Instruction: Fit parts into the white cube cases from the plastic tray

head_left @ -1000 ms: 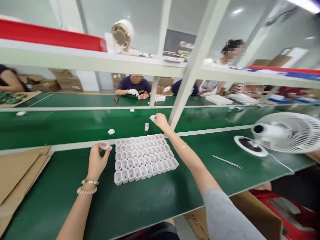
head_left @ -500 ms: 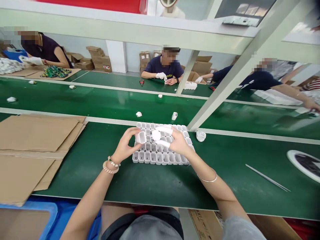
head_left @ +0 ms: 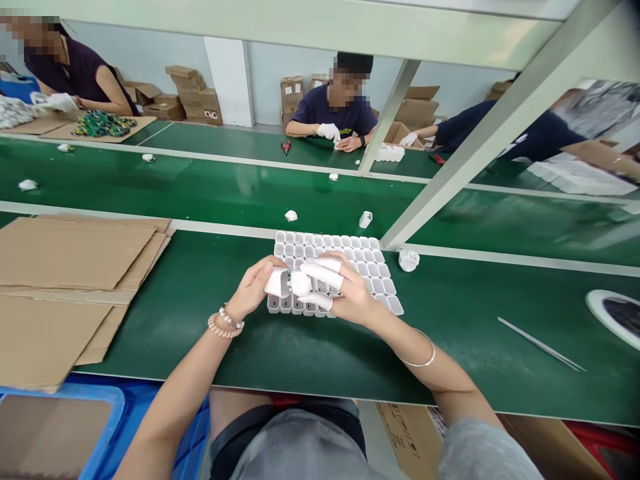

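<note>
Plastic housing (head_left: 275, 283), white and boxy, looks light, stiff, best held by its walls, where left hand (head_left: 249, 292) pinches; right hand (head_left: 356, 295) grips a likely fragile, rounded white part (head_left: 301, 284).

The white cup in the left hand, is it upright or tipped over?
Tipped: the left hand holds the cup on its side, mouth facing the white piece in the right hand.

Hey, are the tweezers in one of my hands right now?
No, the tweezers lie on the green table, off to the right of both hands.
</note>
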`<state>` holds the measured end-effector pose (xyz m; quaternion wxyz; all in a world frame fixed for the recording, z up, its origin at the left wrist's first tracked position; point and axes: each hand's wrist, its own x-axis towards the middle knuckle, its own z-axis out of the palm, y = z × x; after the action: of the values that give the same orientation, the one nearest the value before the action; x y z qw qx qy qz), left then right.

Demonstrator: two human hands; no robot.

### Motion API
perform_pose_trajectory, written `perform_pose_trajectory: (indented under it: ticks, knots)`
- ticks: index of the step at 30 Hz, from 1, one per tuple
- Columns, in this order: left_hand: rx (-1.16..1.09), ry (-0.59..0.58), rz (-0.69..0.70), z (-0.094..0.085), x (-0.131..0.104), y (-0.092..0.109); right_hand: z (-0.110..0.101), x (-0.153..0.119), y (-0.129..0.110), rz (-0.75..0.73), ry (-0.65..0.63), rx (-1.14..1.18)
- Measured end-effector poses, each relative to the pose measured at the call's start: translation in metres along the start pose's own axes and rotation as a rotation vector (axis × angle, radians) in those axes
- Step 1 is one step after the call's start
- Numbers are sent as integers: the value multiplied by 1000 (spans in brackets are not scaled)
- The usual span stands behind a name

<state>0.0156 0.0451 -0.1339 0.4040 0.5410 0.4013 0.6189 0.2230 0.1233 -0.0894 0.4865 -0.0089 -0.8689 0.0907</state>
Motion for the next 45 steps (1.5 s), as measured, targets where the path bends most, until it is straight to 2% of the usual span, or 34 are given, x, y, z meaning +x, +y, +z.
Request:
perform_pose_trajectory:
  ticks: [7, 13, 19, 23, 27, 33, 39, 45]
  knots:
    - [-56, 30, -65, 7, 0, 6, -2, 1, -4, -12, -18, -62]
    - [-34, 50, -129, 10, 1, 9, -8, 2, -6, 31, -108, -93]
    - [-39, 69, -198, 13, 0, 9, -7, -2, -11, 75, -143, -136]
    - [-45, 65, -215, 13, -1, 9, -7, -1, -16, 126, -163, -179]
    - [-66, 83, -238, 14, -1, 11, -2, -1, -16, 243, -147, -159]
    - [-87, 145, -225, 18, -1, 13, 8, -7, -12, 108, -4, -131]
    - [-89, 182, -224, 21, -3, 13, 12, -8, -14, 56, -33, -144]
    - [-91, 151, -250, 29, -6, 9, 22, -13, -18, 101, -175, -140]
